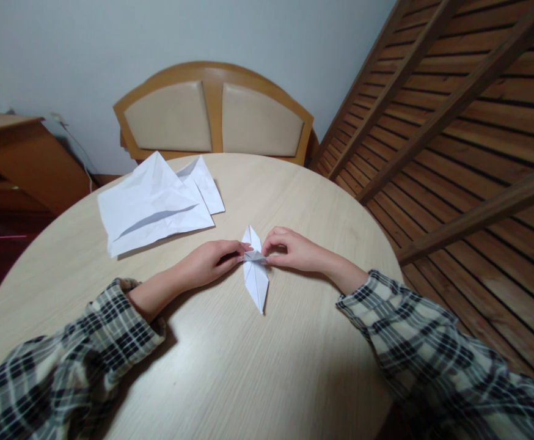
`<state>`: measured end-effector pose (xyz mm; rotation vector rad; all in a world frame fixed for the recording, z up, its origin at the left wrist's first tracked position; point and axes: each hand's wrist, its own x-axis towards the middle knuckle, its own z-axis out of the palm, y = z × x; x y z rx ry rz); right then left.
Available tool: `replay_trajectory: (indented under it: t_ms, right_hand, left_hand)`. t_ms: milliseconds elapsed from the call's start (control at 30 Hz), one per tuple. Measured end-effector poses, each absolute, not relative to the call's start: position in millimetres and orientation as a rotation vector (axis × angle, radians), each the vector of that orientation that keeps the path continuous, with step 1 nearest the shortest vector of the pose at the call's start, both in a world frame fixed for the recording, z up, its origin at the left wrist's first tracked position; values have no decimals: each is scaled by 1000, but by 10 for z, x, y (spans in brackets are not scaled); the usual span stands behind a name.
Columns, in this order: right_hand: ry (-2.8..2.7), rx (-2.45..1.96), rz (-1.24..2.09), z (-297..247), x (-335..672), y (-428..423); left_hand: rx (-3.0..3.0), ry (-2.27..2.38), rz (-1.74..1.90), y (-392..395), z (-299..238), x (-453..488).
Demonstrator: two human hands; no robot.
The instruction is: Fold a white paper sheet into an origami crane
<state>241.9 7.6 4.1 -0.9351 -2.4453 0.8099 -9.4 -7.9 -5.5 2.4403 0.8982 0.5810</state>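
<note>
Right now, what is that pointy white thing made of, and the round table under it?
The origami piece looks like thin matte white paper: sharp creases, pointed flaps, pinched by the left hand and right hand. The table looks like pale wood or a wood-look laminate, smooth with fine straight grain lines; which one is unclear.

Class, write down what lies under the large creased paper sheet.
A smaller white sheet pokes out beneath the large sheet on the table; its left part is covered.
</note>
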Motion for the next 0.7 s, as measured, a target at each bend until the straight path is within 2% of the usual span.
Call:
replay_trajectory:
  t_ms: [700]
  right_hand:
    - [-2418, -948, 810, -3, 2390, 110]
  left_hand:
    - [2365, 998, 591, -90, -81, -93]
